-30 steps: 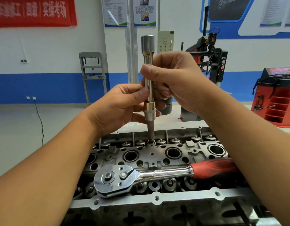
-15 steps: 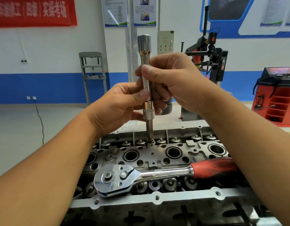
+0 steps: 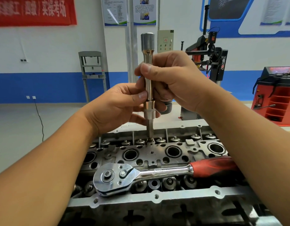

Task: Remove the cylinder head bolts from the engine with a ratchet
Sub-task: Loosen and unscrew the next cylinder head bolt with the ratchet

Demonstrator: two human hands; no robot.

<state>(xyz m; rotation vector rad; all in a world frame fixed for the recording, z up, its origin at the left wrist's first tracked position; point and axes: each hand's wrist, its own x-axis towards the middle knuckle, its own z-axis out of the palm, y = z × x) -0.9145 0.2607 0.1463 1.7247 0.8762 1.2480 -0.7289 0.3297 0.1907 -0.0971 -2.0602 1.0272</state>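
Head view looks down on an engine (image 3: 157, 197) with its top uncovered, rows of valve springs and round wells showing. Both hands meet above its far side around an upright extension bar (image 3: 148, 85) — the left hand (image 3: 118, 110) pinches it with thumb and fingers just above the lower collar, and the right hand (image 3: 175, 80) has its grip curled round the shaft higher up, thumb across the front. A wide socket end tops the bar, free of either hand. The thin lower bit stands on a bolt (image 3: 150, 140) in the far row of the engine, between two valve caps.

Nearer the camera, the ratchet (image 3: 141, 174) lies flat across the engine, unheld, its chrome head to the left and its red handle (image 3: 212, 165) running right under the right forearm, which hides the handle's end.

Behind stand a grey metal frame (image 3: 92, 74), a black tyre machine (image 3: 211, 59), a red cabinet (image 3: 278, 97) and a red banner (image 3: 33, 11) on the wall.
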